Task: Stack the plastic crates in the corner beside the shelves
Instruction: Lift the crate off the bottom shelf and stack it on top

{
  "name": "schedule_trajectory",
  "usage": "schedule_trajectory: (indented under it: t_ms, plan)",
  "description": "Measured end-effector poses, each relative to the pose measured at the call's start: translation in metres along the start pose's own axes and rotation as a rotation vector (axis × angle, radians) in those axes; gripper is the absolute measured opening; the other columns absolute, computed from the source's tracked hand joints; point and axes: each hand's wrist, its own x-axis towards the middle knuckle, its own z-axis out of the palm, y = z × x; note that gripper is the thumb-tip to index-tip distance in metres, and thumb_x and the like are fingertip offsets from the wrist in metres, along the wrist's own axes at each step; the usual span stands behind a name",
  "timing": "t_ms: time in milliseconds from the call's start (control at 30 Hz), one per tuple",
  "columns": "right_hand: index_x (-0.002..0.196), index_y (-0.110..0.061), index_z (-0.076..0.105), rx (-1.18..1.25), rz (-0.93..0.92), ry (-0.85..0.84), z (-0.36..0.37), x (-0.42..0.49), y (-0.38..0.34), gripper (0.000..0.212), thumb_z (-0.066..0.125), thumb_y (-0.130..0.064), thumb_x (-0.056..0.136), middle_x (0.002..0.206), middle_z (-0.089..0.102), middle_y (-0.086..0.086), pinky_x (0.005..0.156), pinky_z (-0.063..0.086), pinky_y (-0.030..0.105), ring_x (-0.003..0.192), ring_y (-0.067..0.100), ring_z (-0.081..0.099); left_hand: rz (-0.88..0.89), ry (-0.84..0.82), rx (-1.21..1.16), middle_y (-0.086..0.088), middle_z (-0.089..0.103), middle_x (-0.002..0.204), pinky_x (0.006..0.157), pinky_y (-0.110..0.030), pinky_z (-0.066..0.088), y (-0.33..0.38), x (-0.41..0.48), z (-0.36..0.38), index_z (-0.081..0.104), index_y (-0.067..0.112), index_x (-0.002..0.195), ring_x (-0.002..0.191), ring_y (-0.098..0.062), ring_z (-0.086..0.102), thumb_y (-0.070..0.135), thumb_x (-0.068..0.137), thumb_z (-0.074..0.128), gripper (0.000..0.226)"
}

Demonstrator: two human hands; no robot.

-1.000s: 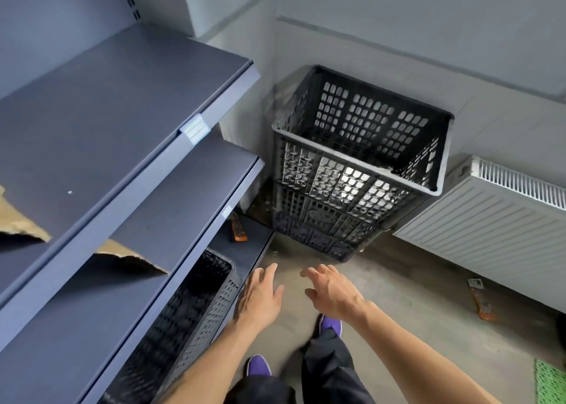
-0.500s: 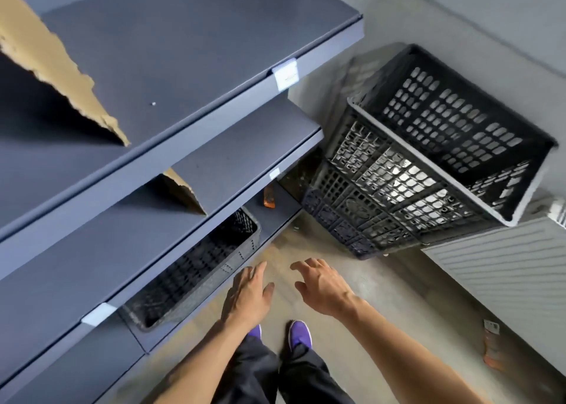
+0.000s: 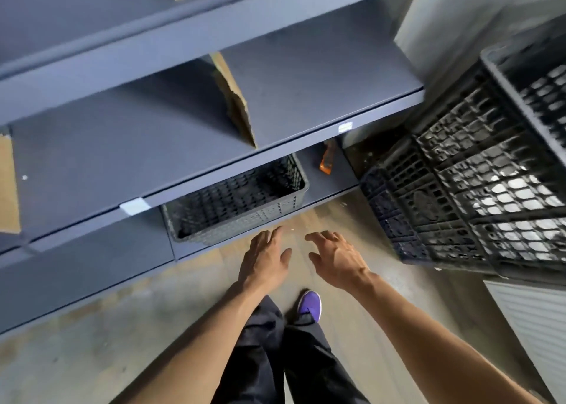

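Observation:
A stack of black lattice plastic crates (image 3: 477,183) stands in the corner at the right, next to the end of the grey shelves (image 3: 190,140). One more black crate (image 3: 245,201) sits on the lowest shelf, half under the shelf above it. My left hand (image 3: 265,259) hovers just in front of that crate's near rim, fingers spread and holding nothing. My right hand (image 3: 335,258) is beside it, also with spread fingers and holding nothing, between the shelf crate and the corner stack.
An orange tool (image 3: 327,161) lies on the lowest shelf right of the crate. Torn cardboard (image 3: 237,103) rests on the middle shelf. A white radiator (image 3: 533,321) runs along the wall at lower right. My legs and a purple shoe (image 3: 310,305) are on the concrete floor.
My view has swung left and down from the corner stack toward the shelves. The crate on the lowest shelf has come into full view, with both hands now close to its rim.

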Motion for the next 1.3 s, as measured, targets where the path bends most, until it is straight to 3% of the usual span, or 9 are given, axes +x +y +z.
schedule_trajectory:
  t_ms: [367,567,800,933,1067,1200,1300]
  plan:
    - [0.144,-0.024,0.045,-0.022,-0.122,-0.098,0.081,0.078,-0.003,0.047,0.053,-0.029,0.097,0.145,0.048,0.004,0.107,0.034,0.034,0.132,0.024,0.04,-0.184,0.017,0.047,-0.003,0.042,0.145,0.108,-0.042,0.038,-0.087,0.027,0.041,0.027,0.025,0.149,0.136,-0.024,0.036,0.035,0.097,0.049,0.057]
    - [0.141,-0.021,0.049,-0.06,-0.158,-0.091,0.145,0.132,0.006,0.05,0.058,-0.029,0.092,0.14,0.05,0.007,0.103,0.035,0.035,0.129,0.028,0.043,-0.164,0.035,0.149,-0.006,0.036,0.146,0.109,-0.042,0.035,-0.155,0.072,0.067,0.029,0.022,0.148,0.138,-0.025,0.027,0.032,0.094,0.054,0.06]
    - [0.146,-0.022,0.04,-0.116,-0.203,-0.046,0.174,0.195,0.009,0.057,0.058,-0.032,0.093,0.146,0.042,0.004,0.106,0.034,0.036,0.131,0.025,0.036,-0.111,0.156,0.28,-0.007,0.026,0.156,0.112,-0.042,0.028,-0.203,0.142,0.093,0.027,0.024,0.15,0.14,-0.029,0.028,0.031,0.089,0.061,0.07]
    - [0.153,-0.027,0.027,-0.151,-0.243,0.048,0.176,0.225,0.001,0.07,0.06,-0.035,0.091,0.157,0.027,0.003,0.112,0.03,0.038,0.138,0.025,0.03,-0.1,0.252,0.334,-0.006,0.048,0.133,0.109,-0.04,0.031,-0.214,0.165,0.111,0.028,0.025,0.148,0.123,-0.029,0.044,0.03,0.083,0.067,0.076]
    - [0.158,-0.029,0.007,-0.274,-0.187,0.02,0.179,0.251,0.0,0.079,0.054,-0.038,0.095,0.166,0.004,0.0,0.123,0.007,0.042,0.152,0.021,0.004,-0.107,0.287,0.298,-0.003,0.05,0.126,0.102,-0.04,0.038,-0.215,0.179,0.108,0.044,0.024,0.135,0.118,-0.027,0.045,0.028,0.085,0.066,0.055]
    - [0.156,-0.025,0.016,-0.363,-0.137,0.116,0.193,0.256,0.008,0.076,0.052,-0.027,0.09,0.16,0.023,0.002,0.12,0.013,0.049,0.148,0.024,0.017,-0.093,0.198,0.251,-0.003,0.052,0.124,0.098,-0.037,0.039,-0.224,0.19,0.094,0.05,0.021,0.132,0.12,-0.027,0.043,0.026,0.09,0.061,0.043]
    - [0.147,-0.022,0.035,-0.458,-0.131,0.146,0.196,0.253,0.002,0.057,0.048,-0.024,0.091,0.139,0.043,0.004,0.115,0.021,0.048,0.128,0.027,0.038,-0.116,0.101,0.218,-0.003,0.055,0.123,0.097,-0.038,0.041,-0.229,0.194,0.092,0.054,0.02,0.131,0.12,-0.028,0.044,0.03,0.091,0.061,0.041]
